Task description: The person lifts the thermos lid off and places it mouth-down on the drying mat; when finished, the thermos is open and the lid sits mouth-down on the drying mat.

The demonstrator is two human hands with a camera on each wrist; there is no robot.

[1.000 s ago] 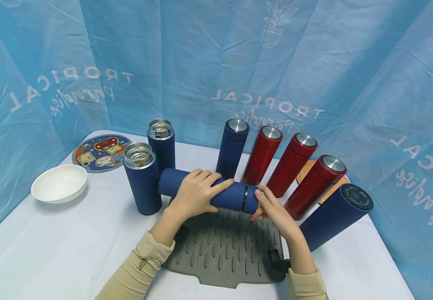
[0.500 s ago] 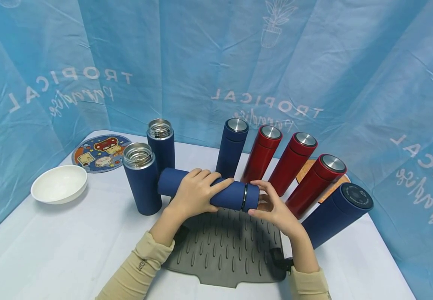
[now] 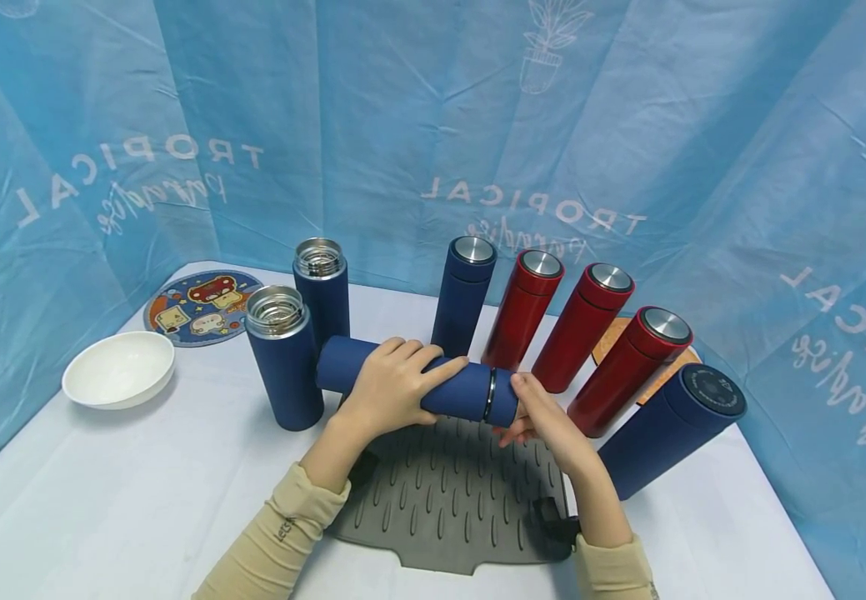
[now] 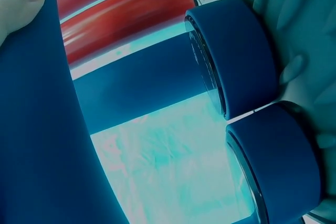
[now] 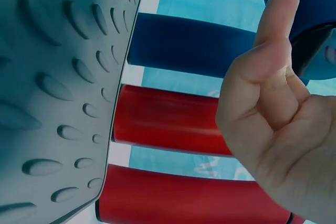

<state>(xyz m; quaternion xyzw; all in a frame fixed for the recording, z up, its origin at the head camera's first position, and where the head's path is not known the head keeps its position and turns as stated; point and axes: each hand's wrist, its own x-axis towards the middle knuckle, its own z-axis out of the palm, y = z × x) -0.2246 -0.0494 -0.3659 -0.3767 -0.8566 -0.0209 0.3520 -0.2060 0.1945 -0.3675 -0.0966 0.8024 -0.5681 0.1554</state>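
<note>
My left hand is wrapped around a matte blue thermos flask, held lengthwise above a grey ribbed mat. At the flask's right end, the right hand grips its blue lid, beyond a shiny dark ring. The right wrist view shows a digit pressed along that lid, the other fingers curled. Two blue lids lie on the mat in the left wrist view; the held flask hides them from the head view. Left of the flask stand two blue flasks without lids, a nearer one and a farther one.
Right of centre stand a lidded blue flask, several red flasks and another blue flask with a dark top. A white bowl and a round cartoon mat lie left. An orange-brown board shows behind the red flasks.
The right hand has shifted its hold on the lid: half a second ago its fingers were spread around the end, now they are drawn in under it. The left hand and flask stay put.
</note>
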